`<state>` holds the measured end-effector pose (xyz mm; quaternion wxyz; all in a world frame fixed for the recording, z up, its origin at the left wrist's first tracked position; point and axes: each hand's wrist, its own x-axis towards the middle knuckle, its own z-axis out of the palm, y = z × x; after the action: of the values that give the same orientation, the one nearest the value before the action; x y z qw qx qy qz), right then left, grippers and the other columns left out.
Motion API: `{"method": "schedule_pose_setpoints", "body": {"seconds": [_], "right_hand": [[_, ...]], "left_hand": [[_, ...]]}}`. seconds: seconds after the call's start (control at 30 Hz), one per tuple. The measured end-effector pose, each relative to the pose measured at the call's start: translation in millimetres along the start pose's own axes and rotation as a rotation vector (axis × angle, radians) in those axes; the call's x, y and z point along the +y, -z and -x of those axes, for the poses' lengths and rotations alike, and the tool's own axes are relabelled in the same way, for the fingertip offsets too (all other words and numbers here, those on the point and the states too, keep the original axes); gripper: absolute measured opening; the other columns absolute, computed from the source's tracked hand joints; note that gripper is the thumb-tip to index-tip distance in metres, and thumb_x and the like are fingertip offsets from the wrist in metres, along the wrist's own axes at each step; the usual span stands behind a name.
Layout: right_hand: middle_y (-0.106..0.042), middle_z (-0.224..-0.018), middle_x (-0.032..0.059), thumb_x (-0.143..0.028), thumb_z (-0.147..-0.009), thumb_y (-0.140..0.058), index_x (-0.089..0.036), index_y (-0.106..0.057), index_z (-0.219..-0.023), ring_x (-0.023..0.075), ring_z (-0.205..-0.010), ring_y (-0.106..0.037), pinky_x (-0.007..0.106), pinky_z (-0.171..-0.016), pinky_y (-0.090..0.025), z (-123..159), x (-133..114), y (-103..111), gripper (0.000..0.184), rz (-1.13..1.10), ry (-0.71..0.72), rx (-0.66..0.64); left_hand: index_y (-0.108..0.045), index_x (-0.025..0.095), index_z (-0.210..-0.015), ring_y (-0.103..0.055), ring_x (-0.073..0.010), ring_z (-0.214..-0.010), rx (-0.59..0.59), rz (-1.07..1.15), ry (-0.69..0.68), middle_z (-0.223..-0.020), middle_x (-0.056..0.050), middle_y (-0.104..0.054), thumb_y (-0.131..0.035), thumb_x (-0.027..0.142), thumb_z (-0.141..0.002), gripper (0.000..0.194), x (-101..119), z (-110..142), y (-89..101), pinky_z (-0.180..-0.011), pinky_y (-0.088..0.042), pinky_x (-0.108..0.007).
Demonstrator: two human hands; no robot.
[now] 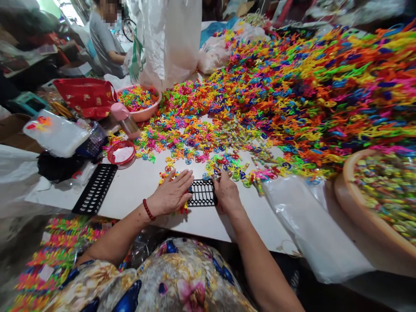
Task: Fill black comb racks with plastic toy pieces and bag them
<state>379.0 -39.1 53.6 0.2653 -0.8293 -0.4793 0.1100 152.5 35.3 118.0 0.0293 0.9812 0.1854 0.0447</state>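
Observation:
A black slotted plastic rack (202, 193) lies on the white table in front of me. My left hand (173, 191), with a red bead bracelet at the wrist, rests flat over the rack's left part, fingers stretched out. Small colourful plastic pieces (183, 209) poke out from under that hand; most of them are hidden. My right hand (226, 193) grips the rack's right end, its fingers curled around the edge. Just beyond both hands lie loose colourful plastic toys (224, 167).
A huge heap of colourful plastic toys (292, 95) covers the back and right. A round tub (345, 184) stands at right beside clear plastic bags (312, 225). Leftward are another black rack (95, 188), a red basket (112, 158), a pink-lidded bottle (125, 119) and a person (105, 41).

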Motion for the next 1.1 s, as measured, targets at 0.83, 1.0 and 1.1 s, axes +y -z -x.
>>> {"method": "schedule_pose_setpoints", "body": {"seconds": [0.83,1.0,1.1], "right_hand": [[-0.067,-0.102,0.0116,-0.007,-0.080,-0.046,-0.016,-0.055,-0.108,0.0218,-0.088,-0.061,0.032,-0.080,-0.048,15,-34,-53,0.030,-0.304,0.395,-0.187],[-0.064,-0.099,0.0092,-0.005,-0.081,-0.046,-0.017,-0.055,-0.104,0.0203,-0.088,-0.059,0.032,-0.081,-0.049,16,-34,-54,0.027,-0.313,0.449,-0.208],[-0.065,-0.101,0.0085,-0.009,-0.087,-0.045,-0.019,-0.056,-0.107,0.0200,-0.091,-0.060,0.034,-0.083,-0.050,17,-34,-46,0.025,-0.371,0.478,-0.208]], "left_hand": [[-0.019,0.019,-0.155,-0.016,-0.0212,-0.151,-0.041,0.010,0.016,-0.163,-0.010,-0.017,-0.031,0.043,-0.101,0.060,-2,-3,6.4,-0.123,-0.008,-0.045],[-0.029,0.023,-0.152,-0.021,-0.0223,-0.150,-0.076,-0.009,0.004,-0.162,-0.005,-0.023,-0.031,0.042,-0.101,0.054,-1,-5,6.3,-0.122,-0.011,-0.048],[-0.032,0.023,-0.151,-0.023,-0.0227,-0.149,-0.086,-0.008,0.015,-0.161,-0.003,-0.025,-0.031,0.042,-0.101,0.053,-1,-5,6.1,-0.122,-0.012,-0.049]]}}
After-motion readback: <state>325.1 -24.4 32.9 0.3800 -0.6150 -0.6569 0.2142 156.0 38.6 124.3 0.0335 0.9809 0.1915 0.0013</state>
